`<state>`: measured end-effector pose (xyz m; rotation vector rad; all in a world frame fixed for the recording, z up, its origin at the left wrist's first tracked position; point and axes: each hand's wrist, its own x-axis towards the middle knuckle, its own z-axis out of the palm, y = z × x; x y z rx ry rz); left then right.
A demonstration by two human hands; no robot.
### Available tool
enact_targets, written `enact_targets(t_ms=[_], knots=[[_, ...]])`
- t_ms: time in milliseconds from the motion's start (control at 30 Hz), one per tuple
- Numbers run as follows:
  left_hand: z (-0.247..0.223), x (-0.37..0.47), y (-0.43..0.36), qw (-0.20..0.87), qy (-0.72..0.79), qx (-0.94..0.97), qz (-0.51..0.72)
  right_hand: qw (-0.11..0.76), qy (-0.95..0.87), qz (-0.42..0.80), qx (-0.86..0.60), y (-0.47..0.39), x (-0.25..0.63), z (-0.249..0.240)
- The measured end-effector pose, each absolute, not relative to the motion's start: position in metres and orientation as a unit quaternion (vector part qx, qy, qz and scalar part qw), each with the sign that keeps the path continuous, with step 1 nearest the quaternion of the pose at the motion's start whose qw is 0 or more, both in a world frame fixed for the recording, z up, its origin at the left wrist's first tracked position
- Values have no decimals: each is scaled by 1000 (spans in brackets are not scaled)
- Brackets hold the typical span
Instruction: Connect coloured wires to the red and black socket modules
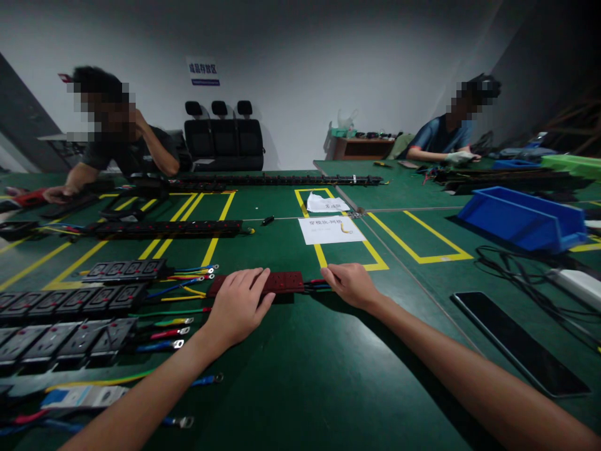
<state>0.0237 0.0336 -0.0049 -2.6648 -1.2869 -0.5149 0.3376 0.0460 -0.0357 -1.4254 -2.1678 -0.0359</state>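
A dark red socket strip point(287, 282) lies on the green table in front of me. My left hand point(241, 300) is laid over its left part, fingers across the top and thumb along the near side, gripping it. From the strip's right end come several thin coloured wires point(317, 285). My right hand point(350, 285) is closed around these wires, and their far ends are hidden inside the fist. Left of my left hand lie black socket modules point(126, 269) with coloured leads ending in metal ring terminals point(178, 344).
A blue bin point(516, 216), a phone point(516, 341) and black cables point(511, 269) lie at the right. Paper labels point(328, 230) and long black strips point(169, 229) are further back. Two co-workers sit across the table, one at left point(126, 144), one at right point(446, 134).
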Motion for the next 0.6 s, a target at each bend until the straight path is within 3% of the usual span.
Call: enact_targets(t_ms=[600], knots=[[-5,24,31,68,-431,-881,-181,273,-804,-12,-528,47,337,-37]])
